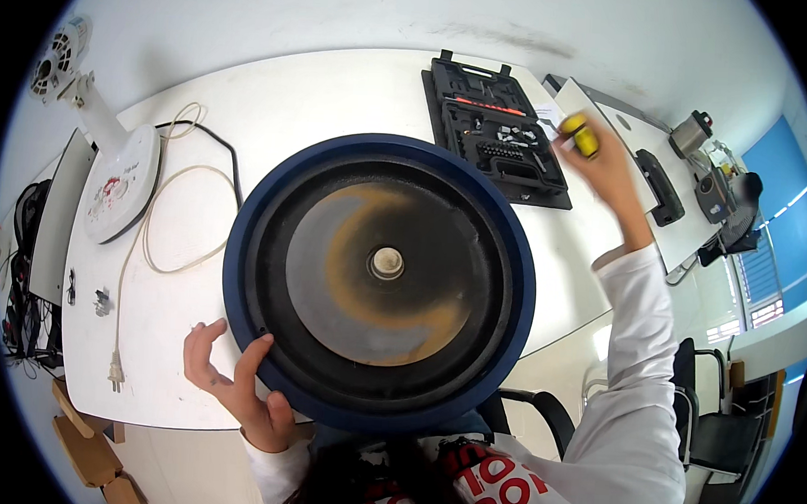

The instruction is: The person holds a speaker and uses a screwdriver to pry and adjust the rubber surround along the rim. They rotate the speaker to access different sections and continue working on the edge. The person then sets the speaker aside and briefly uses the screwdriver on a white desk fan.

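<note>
A large round blue-rimmed pan (517, 275) with a dark recess holds a grey disc (325, 294) stained yellow-brown around a silver centre hub (387, 263). It lies at the table's near side. My left hand (245, 380) is at its lower-left rim, fingers apart and bent, a fingertip touching the edge. My right hand (605, 171) is raised at the upper right, closed on a blurred yellow-and-black tool handle (580, 134), beside an open black tool case (498, 157) with bits and small fittings.
A white fan stand (118, 194) with cables and a plug (115, 375) stands left. A second table (688, 237) at right holds a steel kettle (690, 134) and black items. Black chairs (720, 419) are at lower right; cardboard boxes (80, 445) lie on the floor at lower left.
</note>
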Demonstrator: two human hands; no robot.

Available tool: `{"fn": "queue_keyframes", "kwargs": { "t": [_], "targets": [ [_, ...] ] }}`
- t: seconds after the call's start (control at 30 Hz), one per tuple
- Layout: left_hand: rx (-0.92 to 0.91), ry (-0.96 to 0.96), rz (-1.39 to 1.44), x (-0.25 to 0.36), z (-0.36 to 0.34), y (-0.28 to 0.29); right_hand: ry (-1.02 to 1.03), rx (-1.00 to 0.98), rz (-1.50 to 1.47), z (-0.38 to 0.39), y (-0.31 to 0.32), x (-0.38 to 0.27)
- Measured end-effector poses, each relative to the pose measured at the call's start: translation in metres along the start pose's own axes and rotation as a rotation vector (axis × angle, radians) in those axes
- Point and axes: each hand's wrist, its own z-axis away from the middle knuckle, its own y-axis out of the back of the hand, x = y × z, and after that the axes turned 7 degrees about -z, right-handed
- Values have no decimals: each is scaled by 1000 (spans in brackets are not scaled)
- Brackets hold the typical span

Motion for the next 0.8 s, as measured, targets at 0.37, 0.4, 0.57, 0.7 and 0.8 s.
{"fn": "queue_keyframes", "kwargs": {
  "t": [0.37,0.4,0.57,0.7,0.8],
  "targets": [
    [54,-44,-15,-7,1,-5,-100,39,170,20,-78,39],
    [55,-45,-5,-9,4,-3,-105,11,227,18,-81,39],
    [191,-21,93,-17,0,-8,17,77,313,15,-91,47],
    [311,26,210,-19,0,-15,-19,62,308,17,-90,56],
    [260,16,188,-25,1,-10,-12,87,350,16,-87,50]
  ]
}}
